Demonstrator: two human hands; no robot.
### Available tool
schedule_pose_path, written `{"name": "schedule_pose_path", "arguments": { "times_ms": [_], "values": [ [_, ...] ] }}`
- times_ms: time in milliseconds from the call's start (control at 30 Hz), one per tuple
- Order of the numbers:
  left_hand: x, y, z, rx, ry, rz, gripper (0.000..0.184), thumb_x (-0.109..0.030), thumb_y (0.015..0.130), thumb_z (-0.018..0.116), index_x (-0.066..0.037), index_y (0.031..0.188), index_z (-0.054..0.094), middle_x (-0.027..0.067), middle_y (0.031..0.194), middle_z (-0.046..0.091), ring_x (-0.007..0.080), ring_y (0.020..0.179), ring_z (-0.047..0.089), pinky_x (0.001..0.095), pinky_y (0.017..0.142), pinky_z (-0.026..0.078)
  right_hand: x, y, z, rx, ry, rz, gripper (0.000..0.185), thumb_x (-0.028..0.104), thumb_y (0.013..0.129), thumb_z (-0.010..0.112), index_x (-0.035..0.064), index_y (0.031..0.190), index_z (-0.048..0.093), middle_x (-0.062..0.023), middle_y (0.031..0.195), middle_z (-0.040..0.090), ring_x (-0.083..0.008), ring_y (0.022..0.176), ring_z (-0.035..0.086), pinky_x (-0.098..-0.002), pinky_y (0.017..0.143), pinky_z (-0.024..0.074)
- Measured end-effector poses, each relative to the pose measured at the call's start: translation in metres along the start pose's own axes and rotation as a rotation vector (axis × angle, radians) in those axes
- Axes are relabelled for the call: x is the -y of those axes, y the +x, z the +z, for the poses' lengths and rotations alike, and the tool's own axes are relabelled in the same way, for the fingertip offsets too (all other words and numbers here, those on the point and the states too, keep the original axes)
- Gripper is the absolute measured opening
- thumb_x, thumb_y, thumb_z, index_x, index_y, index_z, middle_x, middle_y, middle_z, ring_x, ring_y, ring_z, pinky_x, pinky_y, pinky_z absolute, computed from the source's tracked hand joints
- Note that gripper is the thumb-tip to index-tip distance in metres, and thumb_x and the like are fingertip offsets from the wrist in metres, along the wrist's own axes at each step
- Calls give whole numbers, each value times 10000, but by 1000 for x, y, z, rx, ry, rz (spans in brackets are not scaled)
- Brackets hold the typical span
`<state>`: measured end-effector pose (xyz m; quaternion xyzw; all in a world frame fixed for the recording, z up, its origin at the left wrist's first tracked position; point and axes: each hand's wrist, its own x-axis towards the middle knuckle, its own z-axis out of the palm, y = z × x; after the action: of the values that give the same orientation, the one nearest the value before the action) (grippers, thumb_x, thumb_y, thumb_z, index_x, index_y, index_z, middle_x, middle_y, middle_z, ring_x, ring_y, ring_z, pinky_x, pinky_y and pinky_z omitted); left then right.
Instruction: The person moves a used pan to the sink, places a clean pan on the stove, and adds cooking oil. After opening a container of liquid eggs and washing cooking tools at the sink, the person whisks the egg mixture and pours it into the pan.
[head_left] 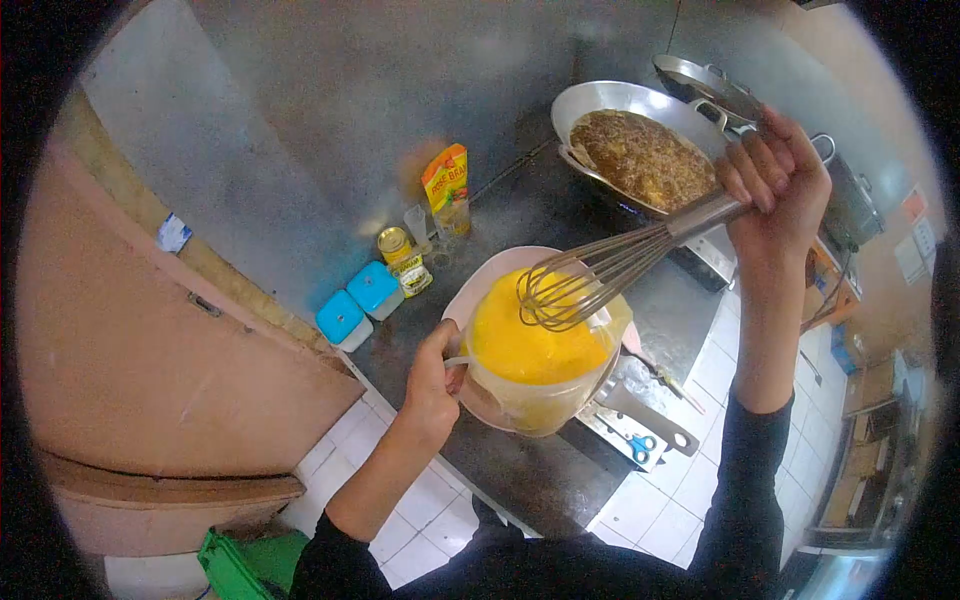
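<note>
My left hand (432, 385) is closed around the handle of a clear plastic jug (530, 408). Bright yellow liquid (535, 352), resembling beaten egg, fills much of the jug. A pale pink basin or tray (478, 285) lies beneath and behind the jug; whether they touch is unclear. Raised on the right, my right hand (775, 185) grips the metal handle of a wire whisk (610, 270). The whisk's wire loops overlap the jug's opening in view, tilted down to the left. Whether they touch the liquid, I cannot tell.
A large wok (640, 150) of bubbling brown oil stands at the back right, near metal lids (705, 85). Two blue-lidded containers (360, 305), a can (394, 242) and an orange-yellow pouch (446, 180) line the left. Blue-handled scissors (642, 447) lie at the front right.
</note>
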<state>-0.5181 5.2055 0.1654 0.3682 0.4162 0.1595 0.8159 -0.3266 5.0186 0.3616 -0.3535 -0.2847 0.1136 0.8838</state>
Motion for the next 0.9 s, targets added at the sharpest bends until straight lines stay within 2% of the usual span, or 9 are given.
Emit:
{"name": "schedule_pose_path", "arguments": {
  "times_ms": [133, 200, 267, 333, 433, 533, 700, 767, 900],
  "values": [
    [0, 1, -2, 82, 69, -34, 229, -382, 752, 606, -193, 685, 495, -55, 528, 442, 67, 369, 338, 225, 351, 220, -1, 4, 2, -25, -12, -1, 365, 124, 841, 486, 177, 527, 308, 62, 410, 237, -67, 327, 192, -243, 357, 223],
    [-4, -7, 9, 20, -3, -6, 278, -305, 800, 541, -177, 580, 429, -61, 447, 351, 63, 334, 262, 239, 351, 149, 0, 6, -1, 33, -11, -6, 365, 112, 832, 486, 183, 523, 306, 70, 407, 219, -61, 332, 183, -251, 366, 226],
    [2, 1, 7, 4, -16, -42, 274, -325, 807, 545, -182, 597, 443, -56, 450, 367, 61, 321, 271, 234, 334, 142, 5, 14, -19, 76, 27, 45, 321, 134, 821, 500, 158, 556, 321, 27, 458, 293, -114, 340, 245, -254, 379, 250],
    [1, 1, 14, -148, -7, -69, 261, -341, 813, 547, -192, 619, 458, -53, 435, 357, 64, 312, 273, 223, 318, 163, 0, 20, -32, 420, 82, -8, 288, 145, 865, 470, 146, 579, 441, 50, 472, 384, -88, 411, 372, -257, 443, 321],
    [2, 4, 13, -170, 41, -43, 246, -347, 814, 546, -199, 634, 467, -53, 419, 349, 67, 304, 272, 219, 304, 180, -3, 9, -1, -120, -27, -85, 160, 213, 869, 455, 69, 844, 520, 60, 516, 343, -59, 372, 282, -226, 366, 256],
    [-3, -3, 17, -249, 64, 7, 265, -376, 794, 572, -205, 629, 456, -54, 391, 333, 65, 284, 264, 219, 284, 201, 18, -5, 5, -138, -35, -53, 168, 187, 846, 440, 63, 761, 514, 32, 492, 355, -84, 377, 322, -233, 373, 274],
    [-3, -5, 5, -81, 77, -50, 375, -409, 806, 548, -206, 527, 401, -75, 357, 295, 55, 271, 264, 204, 284, 229, 9, 9, 6, -202, -3, -180, 240, 179, 827, 435, 58, 628, 489, -32, 479, 418, -139, 383, 395, -278, 358, 309],
    [-6, -12, 19, -110, 68, -30, 455, -417, 834, 499, -217, 454, 347, -86, 322, 245, 55, 245, 230, 204, 263, 225, -4, 38, 11, -449, -102, -151, 276, 215, 833, 475, 113, 612, 345, -43, 568, 403, -195, 426, 378, -283, 413, 313],
    [-7, -7, 14, -88, 86, -47, 491, -441, 842, 478, -232, 430, 310, -83, 325, 257, 55, 243, 237, 202, 264, 228, -5, 56, 9, -442, -129, -205, 232, 224, 841, 474, 96, 692, 350, -62, 643, 417, -190, 508, 400, -299, 480, 333]
  ]
}}
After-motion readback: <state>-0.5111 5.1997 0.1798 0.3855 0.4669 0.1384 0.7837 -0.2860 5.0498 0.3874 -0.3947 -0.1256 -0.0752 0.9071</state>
